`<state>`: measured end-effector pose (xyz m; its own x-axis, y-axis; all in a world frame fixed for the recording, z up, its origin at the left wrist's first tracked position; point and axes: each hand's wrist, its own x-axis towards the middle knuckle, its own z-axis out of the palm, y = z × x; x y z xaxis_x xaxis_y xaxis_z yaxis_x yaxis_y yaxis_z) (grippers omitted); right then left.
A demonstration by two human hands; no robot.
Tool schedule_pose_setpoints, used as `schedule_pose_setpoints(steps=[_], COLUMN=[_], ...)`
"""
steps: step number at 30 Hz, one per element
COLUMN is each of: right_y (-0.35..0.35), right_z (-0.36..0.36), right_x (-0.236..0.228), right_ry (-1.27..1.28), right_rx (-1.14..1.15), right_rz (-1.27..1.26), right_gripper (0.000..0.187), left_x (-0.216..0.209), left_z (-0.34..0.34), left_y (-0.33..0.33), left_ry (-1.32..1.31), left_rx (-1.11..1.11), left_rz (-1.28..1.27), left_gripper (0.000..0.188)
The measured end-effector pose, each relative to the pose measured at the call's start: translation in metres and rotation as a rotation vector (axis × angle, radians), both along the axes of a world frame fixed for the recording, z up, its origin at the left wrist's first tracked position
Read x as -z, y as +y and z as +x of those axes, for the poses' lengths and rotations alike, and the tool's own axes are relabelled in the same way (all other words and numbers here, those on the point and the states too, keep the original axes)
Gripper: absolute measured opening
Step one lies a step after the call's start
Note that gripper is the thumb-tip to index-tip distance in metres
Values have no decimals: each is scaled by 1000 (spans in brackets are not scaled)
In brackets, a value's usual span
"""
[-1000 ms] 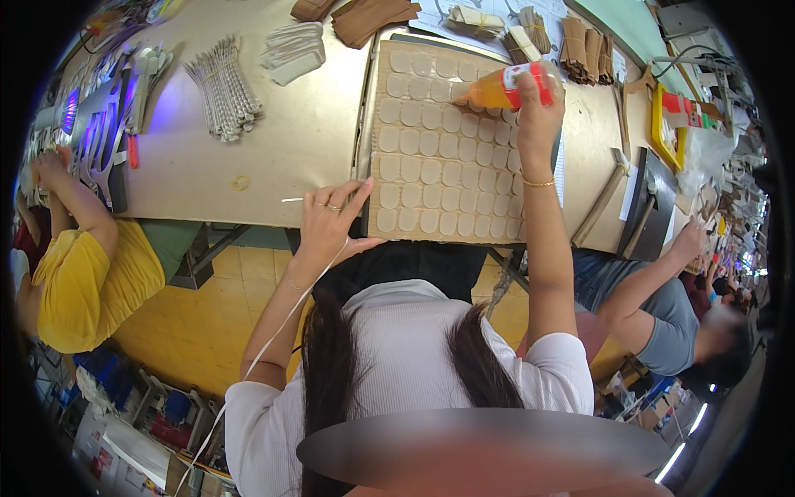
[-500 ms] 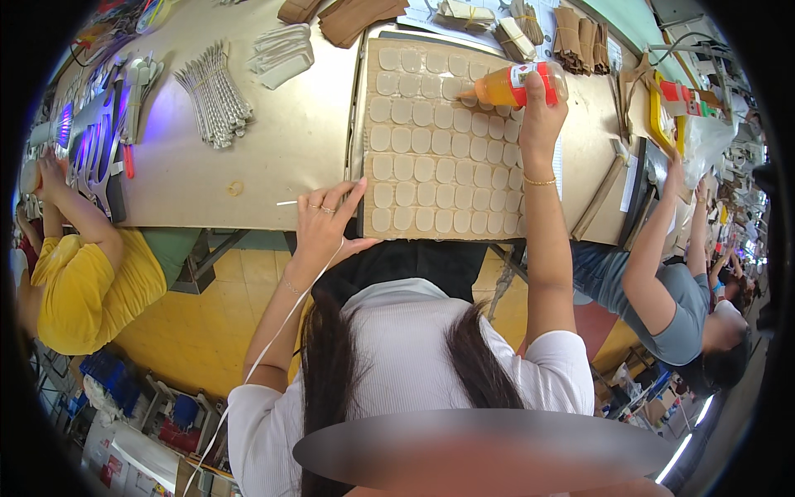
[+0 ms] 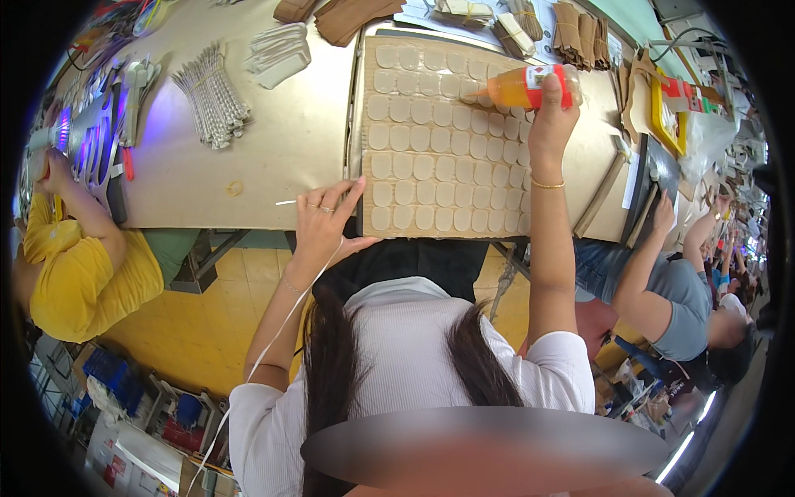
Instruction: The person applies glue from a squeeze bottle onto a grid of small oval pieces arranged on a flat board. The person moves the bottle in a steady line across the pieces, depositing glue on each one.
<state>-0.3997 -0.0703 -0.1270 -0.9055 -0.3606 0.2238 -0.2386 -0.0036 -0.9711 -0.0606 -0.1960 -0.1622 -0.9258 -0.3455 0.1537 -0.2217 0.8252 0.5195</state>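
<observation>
My right hand [image 3: 553, 124] grips a squeeze bottle [image 3: 530, 87] of orange liquid with a red and white label. The bottle lies almost level, its nozzle pointing left over a flat brown board [image 3: 370, 99]. Rows of small pale rounded pieces [image 3: 422, 168] cover the board. At the board's near left corner, my left hand [image 3: 323, 214] has its fingers stretched, with fingertips and thumb at the edge. A thin white cord [image 3: 277, 335] runs along my left forearm, and a short white end sticks out beside the fingers.
Bundled metal-looking strips [image 3: 211, 95], a stack of pale pieces [image 3: 279, 56] and brown pieces [image 3: 356, 18] lie on the table [image 3: 281, 149]. Brown bundles [image 3: 571, 37] are at the far right. One co-worker in yellow [image 3: 95, 257] sits left, another in grey-blue [image 3: 675, 311] right.
My right hand has shifted slightly right with the bottle, whose nozzle now sits a little farther right. My left hand stays at the board corner. The co-worker at right has lowered an arm.
</observation>
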Motion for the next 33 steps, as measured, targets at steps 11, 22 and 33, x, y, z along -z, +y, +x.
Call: schedule_pose_setpoints(steps=[11,22,33], right_y=[-14,-30,4], right_z=[-5,1,-22], right_x=[10,10,-16], right_ry=[-90,-72,-542], right_rx=[33,-30,122], right_rz=[-25,-20,-436], right_gripper=[46,48,48], left_x=[-1,0,0], left_z=[1,0,1], left_y=[-1,-1,-1], left_ry=[-20,-10,-30], left_rx=[12,17,15], left_rz=[-11,-19,22], left_gripper=[105,107,104])
